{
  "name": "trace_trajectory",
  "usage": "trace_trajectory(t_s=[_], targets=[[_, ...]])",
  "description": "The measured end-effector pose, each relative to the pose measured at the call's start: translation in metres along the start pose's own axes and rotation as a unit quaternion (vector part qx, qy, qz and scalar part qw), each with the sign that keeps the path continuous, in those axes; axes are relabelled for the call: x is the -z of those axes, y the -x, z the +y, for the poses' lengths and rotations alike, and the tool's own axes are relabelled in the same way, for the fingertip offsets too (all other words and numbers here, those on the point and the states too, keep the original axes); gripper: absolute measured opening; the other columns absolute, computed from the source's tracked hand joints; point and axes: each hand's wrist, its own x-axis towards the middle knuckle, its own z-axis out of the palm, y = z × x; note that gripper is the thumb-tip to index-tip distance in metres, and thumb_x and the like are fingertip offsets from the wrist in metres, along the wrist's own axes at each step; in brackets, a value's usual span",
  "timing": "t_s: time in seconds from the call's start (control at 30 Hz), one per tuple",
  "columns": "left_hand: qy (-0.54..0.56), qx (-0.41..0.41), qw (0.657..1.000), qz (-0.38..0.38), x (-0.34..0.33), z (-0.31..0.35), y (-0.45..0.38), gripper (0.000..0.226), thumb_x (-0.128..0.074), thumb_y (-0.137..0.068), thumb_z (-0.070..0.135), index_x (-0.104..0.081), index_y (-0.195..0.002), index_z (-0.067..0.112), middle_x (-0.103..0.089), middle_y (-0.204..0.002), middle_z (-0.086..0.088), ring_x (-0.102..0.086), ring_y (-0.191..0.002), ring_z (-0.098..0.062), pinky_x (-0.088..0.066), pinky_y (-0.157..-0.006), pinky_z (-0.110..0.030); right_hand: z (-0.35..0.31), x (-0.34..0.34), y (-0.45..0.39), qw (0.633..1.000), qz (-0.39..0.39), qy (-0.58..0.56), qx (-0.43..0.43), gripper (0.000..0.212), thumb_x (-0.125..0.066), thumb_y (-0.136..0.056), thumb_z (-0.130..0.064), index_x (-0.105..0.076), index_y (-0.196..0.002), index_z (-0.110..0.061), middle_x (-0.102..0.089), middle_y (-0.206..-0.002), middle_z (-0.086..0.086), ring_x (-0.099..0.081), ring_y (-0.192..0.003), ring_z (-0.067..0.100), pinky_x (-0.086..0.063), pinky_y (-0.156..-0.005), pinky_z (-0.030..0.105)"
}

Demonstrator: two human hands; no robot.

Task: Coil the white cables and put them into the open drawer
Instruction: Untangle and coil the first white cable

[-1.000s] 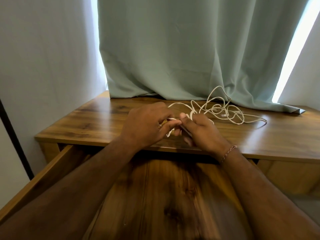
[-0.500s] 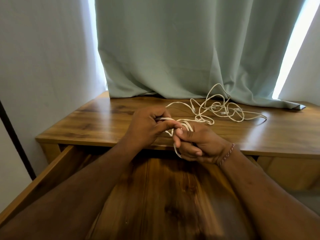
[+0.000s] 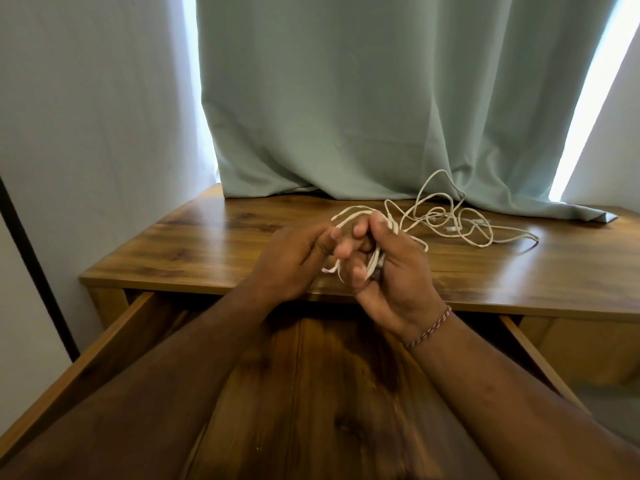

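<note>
My right hand (image 3: pixel 394 271) is closed around a small bundle of white cable loops (image 3: pixel 349 214), which stick out above its thumb and below its fingers. My left hand (image 3: pixel 294 261) sits right beside it, fingertips pinching a strand near the bundle. The remaining white cable (image 3: pixel 460 223) lies in a loose tangle on the wooden desk top (image 3: pixel 207 244), behind and to the right of my hands, still joined to the bundle. The open drawer (image 3: pixel 114 341) lies pulled out under my forearms, its wooden bottom showing.
A pale green curtain (image 3: pixel 346 116) hangs down onto the back of the desk, just behind the tangle. A grey wall runs along the left, with a dark bar (image 3: pixel 38 268) leaning beside the desk. The drawer's right side wall (image 3: pixel 533 355) shows under my right arm.
My right hand has turned palm toward me and risen, with more cable loops gathered in it. The left hand has stayed close, feeding strand. The loose tangle has shifted slightly toward my hands.
</note>
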Motion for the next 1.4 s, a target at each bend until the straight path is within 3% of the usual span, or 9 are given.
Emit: trace_trajectory(t_s=[0.23,0.4,0.53,0.7,0.8,0.9,1.0,1.17,1.4], targets=[[-0.108,-0.007,0.993,-0.054,-0.021,0.008,-0.002,0.024,-0.047,-0.09,0.03,-0.064,-0.092,0.014,-0.069,-0.084,-0.012,-0.064,-0.077,-0.035,-0.049,-0.067,-0.04,-0.001,-0.018,-0.004,0.98,0.168,-0.079,0.072,0.034,-0.035,-0.111,-0.023,-0.058,-0.125,-0.001,-0.072,-0.124,0.02,-0.074,-0.107,0.028,-0.061,-0.071,0.026],[-0.226,0.005,0.969,-0.098,-0.034,0.001,-0.002,0.03,-0.039,-0.106,0.043,-0.061,-0.099,0.023,-0.071,-0.094,0.0,-0.066,-0.086,-0.025,-0.043,-0.068,-0.036,-0.024,0.006,-0.016,0.928,0.32,-0.054,0.183,0.025,-0.038,-0.111,-0.013,-0.058,-0.12,-0.001,-0.074,-0.118,0.019,-0.076,-0.105,0.028,-0.062,-0.08,0.037],[-0.223,-0.024,0.968,-0.115,-0.031,0.0,0.001,0.032,-0.039,-0.106,0.049,-0.059,-0.096,0.026,-0.071,-0.092,0.002,-0.064,-0.082,-0.023,-0.043,-0.064,-0.037,-0.034,0.033,-0.018,0.855,0.419,0.2,0.229,0.023,-0.042,-0.106,-0.01,-0.064,-0.1,-0.013,-0.076,-0.105,0.013,-0.077,-0.098,0.025,-0.059,-0.094,0.047],[-0.209,-0.103,0.969,-0.085,-0.032,0.014,-0.001,0.041,-0.033,-0.103,0.052,-0.06,-0.09,0.024,-0.07,-0.085,0.002,-0.065,-0.076,-0.024,-0.044,-0.058,-0.034,-0.011,0.053,-0.01,0.618,0.302,0.694,0.212,0.024,-0.043,-0.103,-0.024,-0.065,-0.102,-0.014,-0.069,-0.096,0.004,-0.065,-0.095,0.025,-0.046,-0.095,0.039],[-0.208,-0.128,0.967,-0.069,-0.023,0.013,-0.003,0.046,-0.035,-0.102,0.052,-0.066,-0.089,0.022,-0.071,-0.085,0.003,-0.065,-0.077,-0.022,-0.047,-0.059,-0.035,-0.011,0.05,-0.008,0.558,0.238,0.781,0.15,0.031,-0.044,-0.107,-0.026,-0.065,-0.1,-0.004,-0.067,-0.091,0.012,-0.061,-0.084,0.03,-0.031,-0.074,0.029],[-0.198,-0.12,0.972,-0.037,-0.012,0.01,-0.004,0.044,-0.04,-0.102,0.052,-0.07,-0.094,0.021,-0.071,-0.089,0.003,-0.065,-0.082,-0.022,-0.053,-0.064,-0.041,-0.01,0.044,-0.007,0.529,0.176,0.825,0.091,0.035,-0.041,-0.108,-0.032,-0.06,-0.095,-0.006,-0.059,-0.083,0.008,-0.046,-0.073,0.022,-0.029,-0.07,0.031],[-0.206,-0.109,0.972,0.025,-0.001,0.001,-0.002,0.038,-0.047,-0.099,0.056,-0.07,-0.095,0.025,-0.07,-0.079,0.007,-0.066,-0.072,-0.02,-0.05,-0.057,-0.036,-0.013,0.039,-0.006,0.542,0.126,0.827,0.079,0.033,-0.042,-0.108,-0.034,-0.055,-0.088,-0.012,-0.057,-0.077,0.005,-0.048,-0.071,0.023,-0.03,-0.068,0.032],[-0.232,-0.1,0.965,0.067,-0.002,-0.006,0.002,0.032,-0.066,-0.096,0.05,-0.057,-0.088,0.021,-0.061,-0.06,0.004,-0.058,-0.049,-0.023,-0.036,-0.047,-0.028,-0.011,0.025,-0.004,0.637,0.057,0.768,0.012,0.04,-0.043,-0.108,-0.038,-0.065,-0.083,-0.015,-0.065,-0.073,-0.002,-0.06,-0.074,0.017,-0.046,-0.072,0.039],[-0.283,-0.038,0.958,0.035,-0.004,-0.009,0.002,0.05,-0.04,-0.093,0.073,-0.053,-0.097,0.026,-0.048,-0.058,0.012,-0.061,-0.053,-0.024,-0.045,-0.049,-0.034,-0.019,0.031,-0.001,0.73,0.055,0.68,-0.049,0.043,-0.045,-0.109,-0.036,-0.071,-0.08,-0.02,-0.068,-0.06,-0.002,-0.06,-0.057,0.005,-0.05,-0.066,0.029]])
